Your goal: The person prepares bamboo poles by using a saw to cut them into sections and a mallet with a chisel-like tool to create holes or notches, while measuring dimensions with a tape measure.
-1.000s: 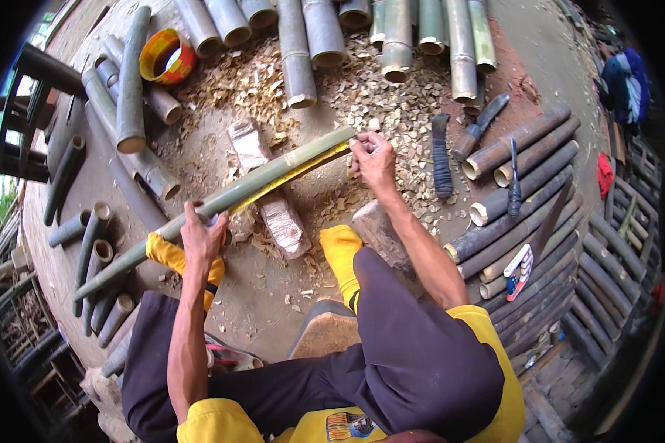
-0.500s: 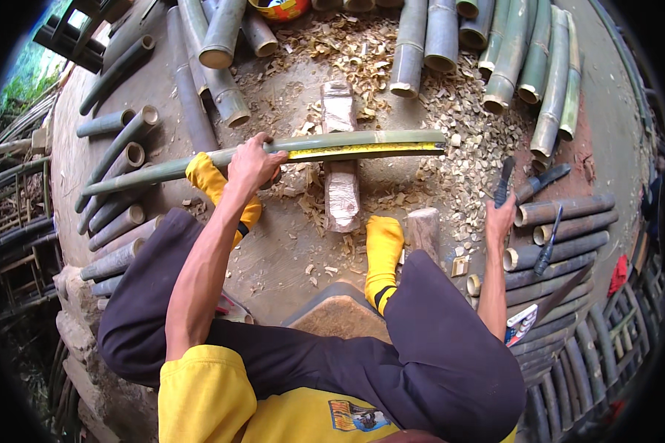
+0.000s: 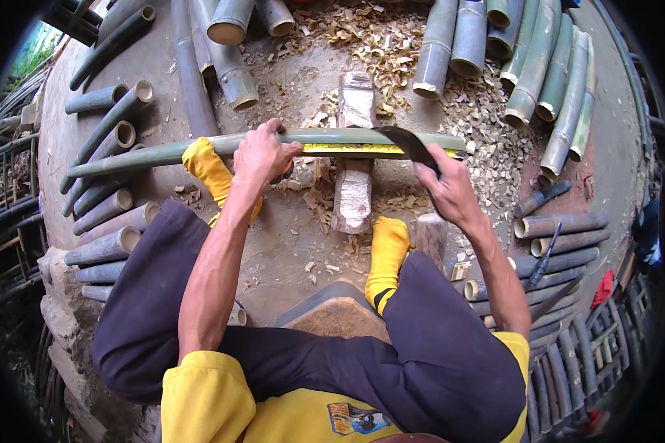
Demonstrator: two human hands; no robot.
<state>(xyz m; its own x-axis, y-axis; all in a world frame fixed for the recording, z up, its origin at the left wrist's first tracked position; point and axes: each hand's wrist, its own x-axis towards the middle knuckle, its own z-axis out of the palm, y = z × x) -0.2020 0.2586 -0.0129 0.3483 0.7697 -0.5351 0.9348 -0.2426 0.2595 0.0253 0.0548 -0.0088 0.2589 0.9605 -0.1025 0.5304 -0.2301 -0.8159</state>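
Note:
A long green bamboo pole (image 3: 192, 150) lies crosswise over a wrapped block (image 3: 353, 196) on the ground. My left hand (image 3: 262, 153) is closed over the pole's middle. Along the pole's near side, right of that hand, runs a yellow measuring tape (image 3: 340, 148); a bit of an orange and dark case shows under the hand. My right hand (image 3: 451, 184) grips a dark curved hand tool (image 3: 406, 142), which crosses the pole near its right end. Whether the part over the pole is blade or handle, I cannot tell. My left foot, in a yellow sock (image 3: 208, 168), is against the pole.
Cut bamboo tubes (image 3: 465, 37) lie at the far side, and more tubes (image 3: 105, 247) to the left. Wood chips (image 3: 488, 148) cover the ground beyond the pole. At right, a screwdriver-like tool (image 3: 545, 255) rests on stacked bamboo (image 3: 561, 225). A short wooden stump (image 3: 430, 240) stands by my right foot.
My right hand has come from the tool area at right to the pole's right end, bringing the dark curved tool. My left hand keeps its hold on the pole.

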